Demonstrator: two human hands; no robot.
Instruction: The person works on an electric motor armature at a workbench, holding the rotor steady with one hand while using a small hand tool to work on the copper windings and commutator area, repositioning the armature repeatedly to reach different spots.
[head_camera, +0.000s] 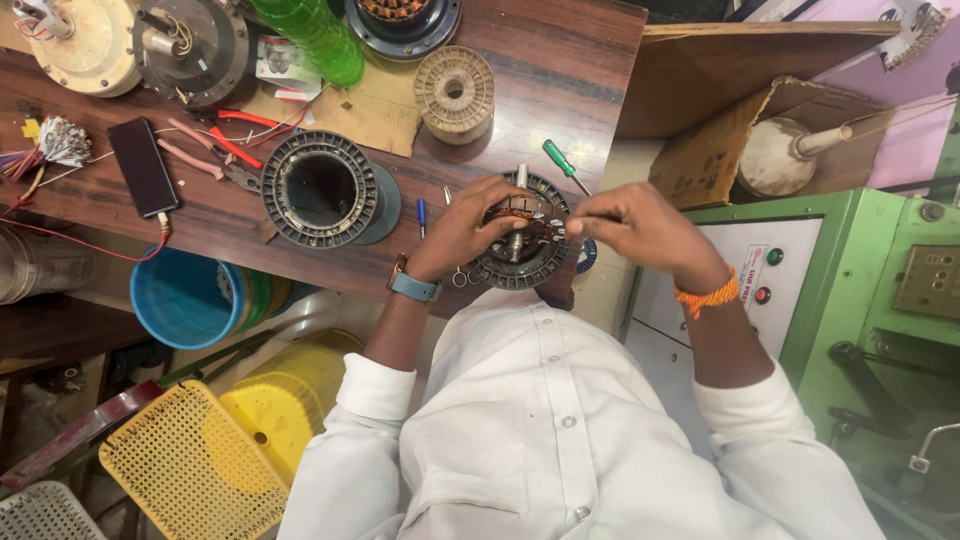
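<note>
Standing beside the bench, I see, well off to the far side of the left hand, a dark phone (143, 166) lying flat with a cable plugged in, and red-handled pliers (222, 150) just beyond it. Nearer that hand sits an empty ring-shaped stator (322, 190), its bore bare. A small blue pen-like tool (422, 216) lies just beside the knuckles.

The left hand (462, 228) is curled around the near rim of the wound stator (522, 245), fingers wrapped over its edge and gripping it; the piece rests at the front edge of the wooden bench (560, 80), between both hands. The right hand (640, 228) is pinched shut over the copper windings, though whether it holds a wire end I cannot tell. A green-handled screwdriver (562, 163) lies just past the fingertips.

As I judge it, the stator sits so close to the bench edge that a hard tug could pull it off toward the person's lap, and a sharp pull on thin copper wire might kink or snap it.
</note>
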